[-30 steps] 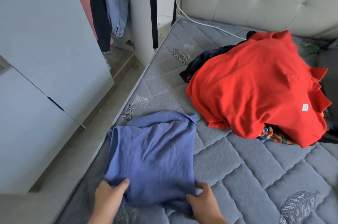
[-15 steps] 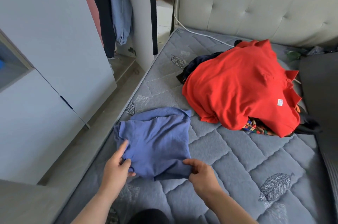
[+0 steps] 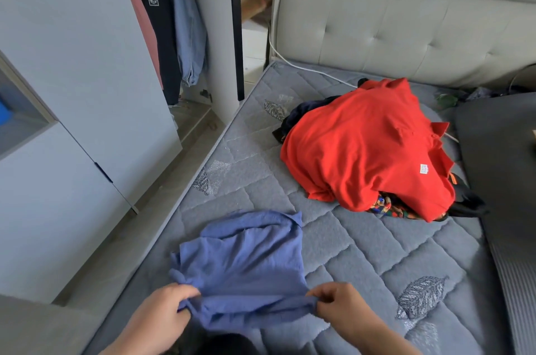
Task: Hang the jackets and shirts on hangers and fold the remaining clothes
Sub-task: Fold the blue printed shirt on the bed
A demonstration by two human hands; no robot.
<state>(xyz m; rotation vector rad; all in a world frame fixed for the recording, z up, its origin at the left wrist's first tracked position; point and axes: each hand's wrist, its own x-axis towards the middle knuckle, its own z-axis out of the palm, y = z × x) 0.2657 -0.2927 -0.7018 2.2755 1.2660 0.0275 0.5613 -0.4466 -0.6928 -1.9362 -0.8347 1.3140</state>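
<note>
We hold a blue cloth [image 3: 246,262] by its near edge with both hands. Our left hand [image 3: 162,314] grips the left corner, with the fingers curled round the cloth. Our right hand [image 3: 339,308] pinches the right corner between thumb and fingers. The near edge is pulled tight between our hands. The rest of the blue cloth lies wrinkly on the bed [image 3: 362,262], close to its left side.

Farther back on the bed sits a pile of clothes. A red shirt [image 3: 359,146] lies on top, and it has a small white tag. Dark clothes [image 3: 301,111] poke out at the back. A cloth with many colours [image 3: 383,206] pokes out at the front. The pile is well apart from the blue cloth.

A dark mat [image 3: 501,166] lies on the right side of the bed. A white cord [image 3: 304,67] runs by the grey headboard [image 3: 406,30]. On the left stands a closet [image 3: 87,64]. A dark shirt [image 3: 156,21], a light blue shirt [image 3: 188,35] and a pink one [image 3: 136,6] hang inside it.
</note>
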